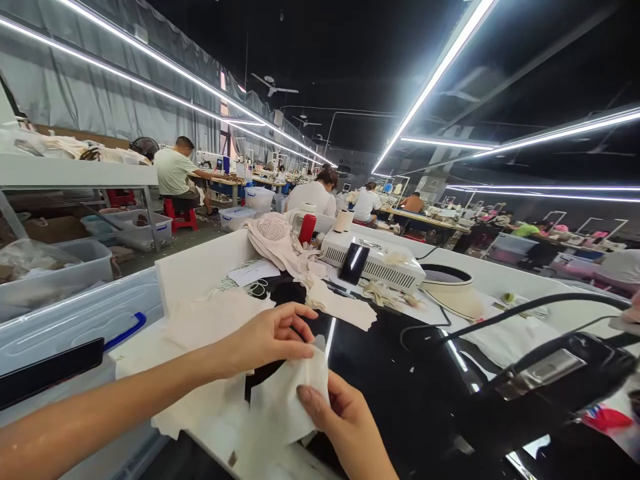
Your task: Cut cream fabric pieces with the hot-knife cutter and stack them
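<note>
A piece of white fabric (pixel 285 400) hangs between my two hands in the middle of the view, its lower part blurred. My left hand (pixel 275 337) has its thumb and fingers at the fabric's upper edge, the fingers curled with the index finger raised. With the thumb laid flat on the near face, my right hand (pixel 345 413) pinches the fabric's right side; most of its fingers are behind the cloth. Beneath lies a glossy black work surface (pixel 380 380). More cream fabric pieces (pixel 215 320) are spread beside my left forearm.
At the back of the table stand a white machine box (pixel 375 257), a phone (pixel 354 263), thread cones (pixel 343 221) and a bundle of beige garments (pixel 275 237). A black sewing machine part (pixel 560 380) with cables occupies the right. Plastic bins (pixel 55 270) stand left; people sit working beyond.
</note>
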{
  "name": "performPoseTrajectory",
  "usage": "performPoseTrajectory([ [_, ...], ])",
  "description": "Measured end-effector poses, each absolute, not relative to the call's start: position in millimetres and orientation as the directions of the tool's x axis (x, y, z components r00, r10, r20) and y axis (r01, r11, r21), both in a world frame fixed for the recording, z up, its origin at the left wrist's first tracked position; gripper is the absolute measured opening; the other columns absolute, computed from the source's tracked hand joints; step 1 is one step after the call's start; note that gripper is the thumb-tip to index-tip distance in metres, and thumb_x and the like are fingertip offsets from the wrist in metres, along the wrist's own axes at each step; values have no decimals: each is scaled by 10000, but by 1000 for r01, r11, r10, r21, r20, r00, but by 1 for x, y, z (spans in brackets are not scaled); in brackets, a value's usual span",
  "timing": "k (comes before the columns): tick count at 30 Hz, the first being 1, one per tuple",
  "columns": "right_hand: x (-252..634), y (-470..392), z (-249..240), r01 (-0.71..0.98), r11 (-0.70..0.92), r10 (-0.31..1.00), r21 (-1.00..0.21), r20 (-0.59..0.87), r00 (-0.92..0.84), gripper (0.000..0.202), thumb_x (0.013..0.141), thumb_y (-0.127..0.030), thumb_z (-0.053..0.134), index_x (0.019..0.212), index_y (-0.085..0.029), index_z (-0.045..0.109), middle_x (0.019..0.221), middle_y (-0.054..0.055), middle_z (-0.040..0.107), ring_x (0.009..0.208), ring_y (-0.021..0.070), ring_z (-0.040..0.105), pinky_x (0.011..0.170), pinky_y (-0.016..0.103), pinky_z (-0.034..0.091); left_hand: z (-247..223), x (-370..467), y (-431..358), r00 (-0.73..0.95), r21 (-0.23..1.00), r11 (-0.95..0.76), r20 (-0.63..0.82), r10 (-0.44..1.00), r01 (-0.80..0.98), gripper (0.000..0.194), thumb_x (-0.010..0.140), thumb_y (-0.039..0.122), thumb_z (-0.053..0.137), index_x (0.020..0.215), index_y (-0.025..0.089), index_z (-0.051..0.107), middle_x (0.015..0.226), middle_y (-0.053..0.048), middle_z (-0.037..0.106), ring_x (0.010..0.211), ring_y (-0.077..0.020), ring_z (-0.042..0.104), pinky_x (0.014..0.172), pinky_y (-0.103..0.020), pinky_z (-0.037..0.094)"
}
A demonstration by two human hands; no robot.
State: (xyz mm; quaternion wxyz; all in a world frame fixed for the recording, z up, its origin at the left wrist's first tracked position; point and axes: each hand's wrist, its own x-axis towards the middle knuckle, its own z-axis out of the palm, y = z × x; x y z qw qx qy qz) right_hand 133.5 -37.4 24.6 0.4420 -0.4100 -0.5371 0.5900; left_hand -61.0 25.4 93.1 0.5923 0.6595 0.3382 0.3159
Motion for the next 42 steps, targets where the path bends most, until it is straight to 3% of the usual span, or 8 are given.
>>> performPoseTrajectory([
  [3,136,-38,31,-143,-56,981,-988,-28,-193,556,773,-678,826,979,-175,707,745,-12,581,650,116,524,584,227,485,78,-56,28,580,997,56,-78,811,55,676,781,568,820,1306,216,581,1111,-44,655,943,-174,621,850,-307,482],
  [7,137,-39,33,-172,-66,982,-983,-33,-188,566,748,-663,855,965,-181,655,736,-26,567,634,110,533,543,214,497,63,-49,21,639,989,76,-140,756,127,560,799,697,755,959,177,625,902,-15,658,864,-175,603,829,-293,457],
  [14,141,-38,14,-143,-116,950,-983,-68,-305,595,734,-676,850,994,-173,665,709,-32,591,526,73,464,489,201,416,60,-39,20,568,978,11,-132,812,210,550,763,686,759,836,179,560,743,40,513,677,-121,440,613,-240,316],
  [17,141,-38,11,-84,-143,932,-986,-105,-347,587,696,-705,851,860,-170,675,607,-60,504,481,60,388,472,212,352,68,-40,24,557,959,-63,-106,824,275,576,775,736,703,783,186,530,697,51,448,637,-113,374,567,-240,269],
  [29,130,-42,23,8,-171,872,-985,-155,-464,618,644,-767,837,695,-197,604,557,-68,429,490,69,345,478,232,285,77,-52,41,607,814,-377,38,794,441,492,957,572,535,660,183,488,668,31,475,655,-132,440,615,-256,340],
  [34,144,-20,36,264,24,947,-964,-63,-315,529,792,-717,714,721,-201,619,527,-59,451,469,87,375,455,230,299,104,-53,54,745,547,-695,182,642,466,379,1045,482,490,891,215,710,851,17,692,789,-156,607,707,-263,366],
  [39,186,15,45,466,197,980,-862,162,-115,177,894,-284,578,933,-204,730,806,2,683,701,150,578,693,281,465,109,-40,54,819,214,-879,322,475,426,470,1091,575,403,1038,267,755,785,-25,644,771,-173,603,671,-289,377],
  [42,207,23,38,617,251,960,-746,271,-62,345,862,-99,471,1028,-226,746,1061,37,740,996,206,663,927,350,496,75,-26,48,907,16,-965,338,251,261,366,1103,516,463,1100,269,733,918,-35,714,800,-177,621,682,-310,403],
])
